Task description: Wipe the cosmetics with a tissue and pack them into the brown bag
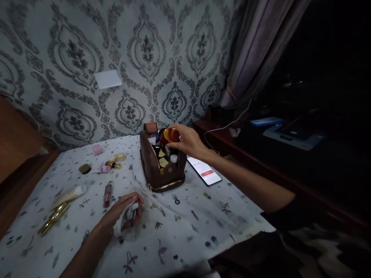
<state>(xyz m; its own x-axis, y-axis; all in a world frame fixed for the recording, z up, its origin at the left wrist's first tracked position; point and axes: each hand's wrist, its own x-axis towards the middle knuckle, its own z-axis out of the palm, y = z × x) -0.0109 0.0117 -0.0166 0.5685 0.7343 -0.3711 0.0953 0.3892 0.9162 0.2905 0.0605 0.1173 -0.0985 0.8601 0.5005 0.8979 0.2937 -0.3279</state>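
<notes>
Printed cloth spreads wide, brown bag standing open at its middle. Right hand hovers over the bag — fingers curled round an amber jar. Left hand rests down on the cloth — fingers closed on a white wipe.

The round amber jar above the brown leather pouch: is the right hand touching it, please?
Touching. The head view shows the right hand's fingers wrapped around the round amber jar, held over the open brown leather pouch.

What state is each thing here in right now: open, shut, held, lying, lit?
Brown pouch: open, upright, full.
Amber jar: held over the pouch by the right hand.
White cloth: crumpled in the left hand.
Phone: lying flat, screen lit.
Gold tubes: lying flat.
</notes>
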